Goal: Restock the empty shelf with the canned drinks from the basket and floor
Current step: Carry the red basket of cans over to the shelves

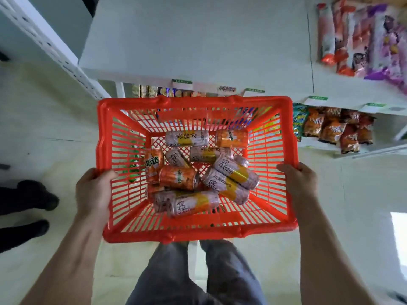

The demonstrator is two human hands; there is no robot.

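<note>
I hold a red plastic basket [198,233] in front of me, above the floor. My left hand [93,192] grips its left rim and my right hand [300,183] grips its right rim. Several canned drinks lie loose on the basket's bottom: orange cans [178,177] and white-and-yellow cans [193,203]. A green can shows through the basket's left wall [134,168]. Right behind the basket is a bare white shelf [198,47].
Snack bags [334,128] fill a lower shelf at the right, and more packets [363,38] lie on the shelf above it. A white perforated shelf upright [50,47] runs along the left. Another person's dark shoes [30,199] stand at the left edge. My own legs [193,276] are below the basket.
</note>
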